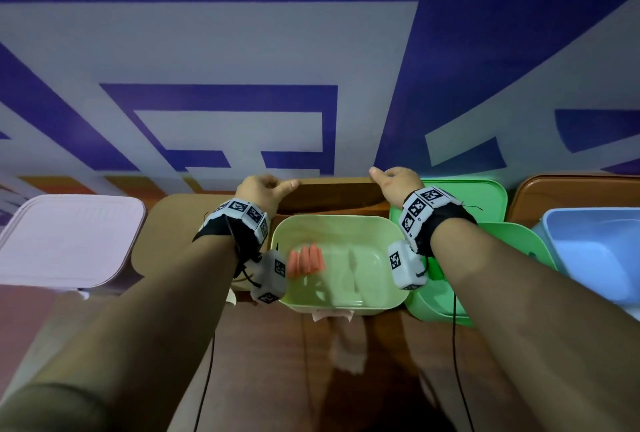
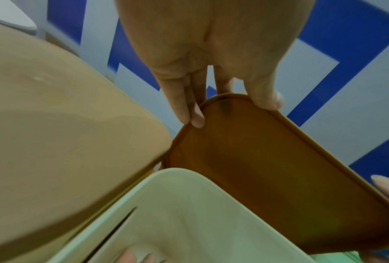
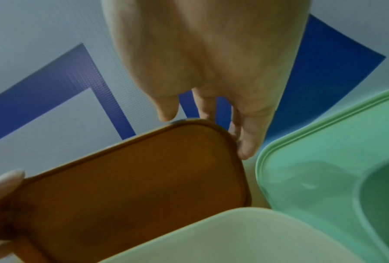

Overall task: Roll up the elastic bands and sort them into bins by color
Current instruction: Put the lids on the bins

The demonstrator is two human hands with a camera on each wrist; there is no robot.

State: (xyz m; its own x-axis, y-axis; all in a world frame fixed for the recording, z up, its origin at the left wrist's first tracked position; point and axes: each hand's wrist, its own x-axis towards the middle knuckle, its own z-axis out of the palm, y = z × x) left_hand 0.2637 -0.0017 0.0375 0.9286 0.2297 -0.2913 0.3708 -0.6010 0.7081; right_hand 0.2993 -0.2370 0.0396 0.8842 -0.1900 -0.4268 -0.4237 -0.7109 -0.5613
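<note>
Both hands: left hand point(image 1: 265, 189), right hand point(image 1: 398, 182) each grip brown lid point(image 2: 267, 169) ends. Risk: lid slips, knocks pale green bin point(image 1: 346, 303), spilling orange bands point(image 1: 304, 260).

I count two open bins with clear insides, one pale green point(image 1: 337, 223) and one blue point(image 1: 588, 220); four lids; three orange rolled bands point(image 1: 306, 259).

Head view looks down; both close wrist views share the brown lid point(image 2: 267, 178).
</note>
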